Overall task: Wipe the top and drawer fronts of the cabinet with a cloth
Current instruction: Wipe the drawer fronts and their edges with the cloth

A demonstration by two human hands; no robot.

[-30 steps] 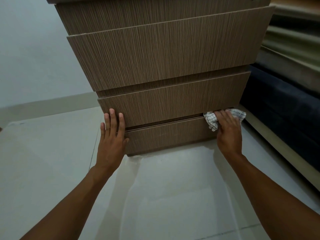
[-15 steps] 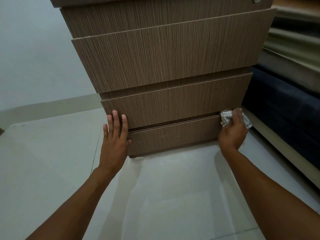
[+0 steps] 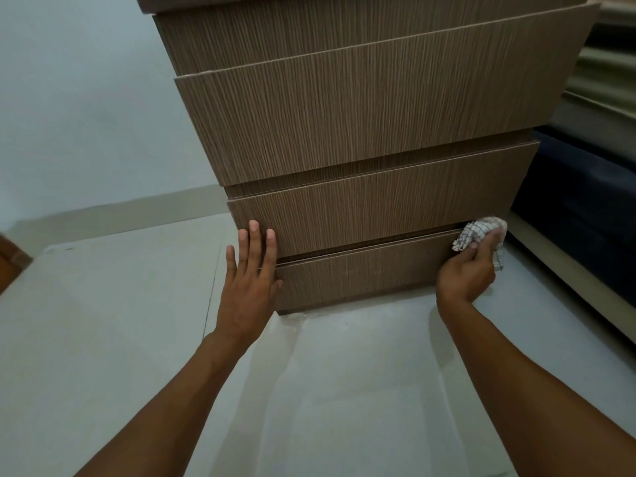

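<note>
Head view: your hands sit low at the brown wood-grain cabinet (image 3: 361, 132), the cloth at the bottom drawer's right end.

Nearest you, both forearms reach over the pale tiled floor (image 3: 120, 321). Your left hand (image 3: 246, 290) lies flat with fingers spread, holding nothing, braced on the left end of the lowest drawer front (image 3: 361, 270), fingertips reaching the drawer above. Your right hand (image 3: 469, 270) is closed around the bunched white checked cloth (image 3: 476, 230), pressing it to that drawer's upper right corner. The drawer front runs long from right to left, so the unwiped stretch probably lies leftward from the cloth, toward your left hand; the right hand is the one placed to sweep it. Beyond, taller drawer fronts rise; the top is out of sight.
</note>
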